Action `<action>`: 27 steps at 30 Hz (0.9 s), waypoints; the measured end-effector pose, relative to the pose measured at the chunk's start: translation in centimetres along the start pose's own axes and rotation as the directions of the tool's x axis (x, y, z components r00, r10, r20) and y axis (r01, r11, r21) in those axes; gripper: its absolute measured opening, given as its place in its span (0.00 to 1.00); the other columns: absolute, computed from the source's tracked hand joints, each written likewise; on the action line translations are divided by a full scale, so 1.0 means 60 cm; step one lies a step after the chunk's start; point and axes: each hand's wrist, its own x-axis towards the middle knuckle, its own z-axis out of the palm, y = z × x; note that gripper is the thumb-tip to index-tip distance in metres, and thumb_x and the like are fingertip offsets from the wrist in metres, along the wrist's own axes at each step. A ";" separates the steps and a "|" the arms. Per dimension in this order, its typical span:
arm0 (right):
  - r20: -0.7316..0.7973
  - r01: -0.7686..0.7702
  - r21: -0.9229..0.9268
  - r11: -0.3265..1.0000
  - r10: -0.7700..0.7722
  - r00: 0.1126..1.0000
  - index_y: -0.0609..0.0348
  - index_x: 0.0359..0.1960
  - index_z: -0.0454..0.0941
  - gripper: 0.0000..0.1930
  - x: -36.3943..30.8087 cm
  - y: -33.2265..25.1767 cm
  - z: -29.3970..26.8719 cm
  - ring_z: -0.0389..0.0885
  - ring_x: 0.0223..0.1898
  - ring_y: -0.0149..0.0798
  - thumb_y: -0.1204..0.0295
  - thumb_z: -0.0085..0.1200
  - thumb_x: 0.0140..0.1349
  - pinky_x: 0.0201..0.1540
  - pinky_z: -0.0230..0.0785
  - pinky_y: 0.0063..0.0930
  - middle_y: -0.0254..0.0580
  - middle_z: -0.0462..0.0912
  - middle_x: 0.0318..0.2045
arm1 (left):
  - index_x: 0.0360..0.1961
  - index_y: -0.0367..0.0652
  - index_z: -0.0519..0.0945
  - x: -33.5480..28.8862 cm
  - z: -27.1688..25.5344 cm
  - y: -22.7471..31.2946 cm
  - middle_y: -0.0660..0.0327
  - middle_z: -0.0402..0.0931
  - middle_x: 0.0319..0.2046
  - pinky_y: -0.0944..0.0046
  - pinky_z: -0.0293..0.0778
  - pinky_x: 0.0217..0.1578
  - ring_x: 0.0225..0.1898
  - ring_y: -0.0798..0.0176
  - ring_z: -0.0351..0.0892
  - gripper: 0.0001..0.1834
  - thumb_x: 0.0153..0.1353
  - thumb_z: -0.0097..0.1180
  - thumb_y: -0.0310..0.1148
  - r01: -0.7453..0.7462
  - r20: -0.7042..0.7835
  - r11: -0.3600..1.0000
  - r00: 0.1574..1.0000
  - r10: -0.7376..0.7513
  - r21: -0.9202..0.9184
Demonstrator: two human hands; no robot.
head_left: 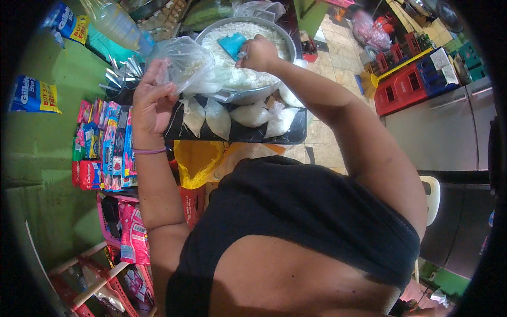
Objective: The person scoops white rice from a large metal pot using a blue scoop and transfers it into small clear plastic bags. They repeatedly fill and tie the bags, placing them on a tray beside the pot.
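Left hand [150, 100]: fingers pinched on the rim of a clear, crinkled plastic bag [187, 66], held open beside the basin. Right hand [259, 53]: fist closed around a blue scoop [232, 44], set in white grains. Round metal basin [248, 95], nearly full. Four filled, knotted bags [217, 119] lay on a dark tray [296, 132].

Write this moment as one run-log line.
left hand: holds clear bag open | right hand: grips blue scoop over basin
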 end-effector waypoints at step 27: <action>-0.058 0.179 0.314 0.932 -0.169 0.984 0.58 0.33 0.78 0.21 0.117 -0.151 -0.097 0.79 0.32 0.46 0.51 0.53 0.50 0.39 0.70 0.35 0.48 0.80 0.27 | 0.58 0.28 0.58 -0.018 -0.026 0.036 0.48 0.62 0.57 0.73 0.73 0.33 0.37 0.64 0.75 0.36 0.40 0.42 0.19 0.000 -0.016 1.000 1.000 -0.001 -0.017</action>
